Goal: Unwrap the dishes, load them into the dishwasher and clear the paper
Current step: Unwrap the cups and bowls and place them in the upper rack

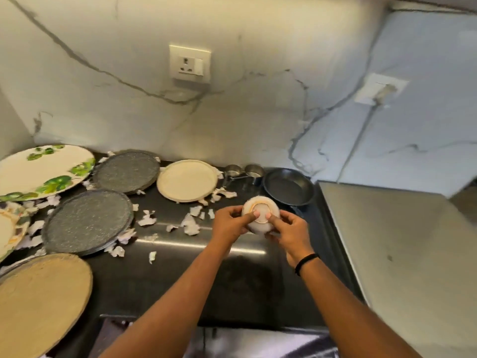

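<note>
**Mostly plates, and one small bowl gripped in both hands**

Broadly, the black counter fills the lower middle of the view, its near edge lost under the forearms and its right side butting against a pale steel appliance top that runs out of frame. On the left, a tan round platter is cut off by the bottom and left edges, so its full outline cannot be seen. Behind it a large white plate with green leaf prints is clipped at the left edge, and a second patterned plate shows only as a sliver there. Two speckled grey plates sit between them: one nearer, one further back, the latter apparently lying on another of its kind, though the stack is hard to count. A cream plate lies near the wall, and a dark pan stands to its right, its near rim partly behind the bowl. Two small metal cups sit just beside the pan; their handles blur together.

Torn scraps of white paper are scattered among the plates.

Held above the counter, a small white bowl is turned bottom-up. The left hand and right hand both grasp it, thumbs pressed on its base, fingers curled underneath and hidden. A black band circles the right wrist.
</note>
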Tool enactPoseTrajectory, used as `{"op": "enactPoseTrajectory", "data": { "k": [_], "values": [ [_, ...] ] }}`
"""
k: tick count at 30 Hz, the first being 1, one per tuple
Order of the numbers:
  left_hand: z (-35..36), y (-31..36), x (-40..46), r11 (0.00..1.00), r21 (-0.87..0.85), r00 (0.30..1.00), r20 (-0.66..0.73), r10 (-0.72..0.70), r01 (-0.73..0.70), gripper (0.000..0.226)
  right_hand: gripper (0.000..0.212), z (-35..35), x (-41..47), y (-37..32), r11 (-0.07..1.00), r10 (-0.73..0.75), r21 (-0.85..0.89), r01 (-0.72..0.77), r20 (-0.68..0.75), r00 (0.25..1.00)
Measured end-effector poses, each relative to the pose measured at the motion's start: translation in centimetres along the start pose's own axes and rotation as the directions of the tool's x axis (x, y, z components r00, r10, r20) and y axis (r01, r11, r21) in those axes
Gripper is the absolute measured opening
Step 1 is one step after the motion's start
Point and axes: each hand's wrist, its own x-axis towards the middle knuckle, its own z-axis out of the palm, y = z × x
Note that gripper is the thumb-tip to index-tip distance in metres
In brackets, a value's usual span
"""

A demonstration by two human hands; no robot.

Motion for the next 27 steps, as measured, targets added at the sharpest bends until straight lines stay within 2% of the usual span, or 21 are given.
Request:
{"op": "enactPoseTrajectory", "data": {
  "k": [4, 7, 15, 21, 27],
  "values": [
    [5.6, -1.2, -2.1, 0.999, 0.016, 0.996, 0.078, -0.032, 0.031, 0.03, 0.031, -6.4, -3.3, -0.5, 0.999, -0.003, 0.033, 0.005, -0.075, 0.997],
    [12.1, -2.5, -5.2, 0.997, 0.061, 0.978, 0.202, -0.051, 0.039, 0.032, 0.036, -13.5, -6.8, 0.0, 0.998, 0.0, 0.061, 0.013, -0.21, 0.978],
    [26.8, -7.4, -13.4, 0.984, 0.159, 0.864, 0.481, -0.15, 0.082, 0.028, 0.031, -29.4, -15.6, 3.5, 0.969, 0.09, 0.243, 0.031, -0.469, 0.878],
    [34.5, -11.2, -17.7, 0.958, 0.285, 0.753, 0.622, -0.214, 0.037, 0.02, 0.036, -36.8, -20.7, 7.3, 0.938, 0.184, 0.341, 0.068, -0.651, 0.736],
    [41.7, -15.8, -20.9, 0.911, 0.403, 0.579, 0.765, -0.281, -0.09, 0.02, 0.032, -43.7, -24.9, 10.5, 0.927, 0.277, 0.37, 0.052, -0.773, 0.571]
  ]
}}
